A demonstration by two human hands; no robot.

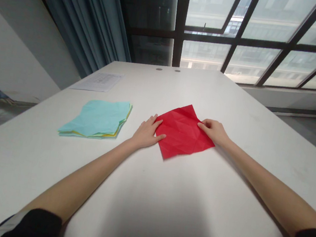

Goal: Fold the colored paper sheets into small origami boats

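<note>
A creased sheet of red paper lies on the white table in front of me, turned so that one corner points toward me. My left hand rests at the paper's left edge, its fingers spread and the thumb and a finger lying over the red surface. At the right edge, my right hand pinches the red paper between thumb and curled fingers. Left of my left hand sits a stack of creased paper, light blue on top, with yellow and green edges showing beneath.
The white table stretches away toward the windows. A printed sheet lies near its far left edge. Two round grommets are set at the far end. A blue curtain hangs behind on the left.
</note>
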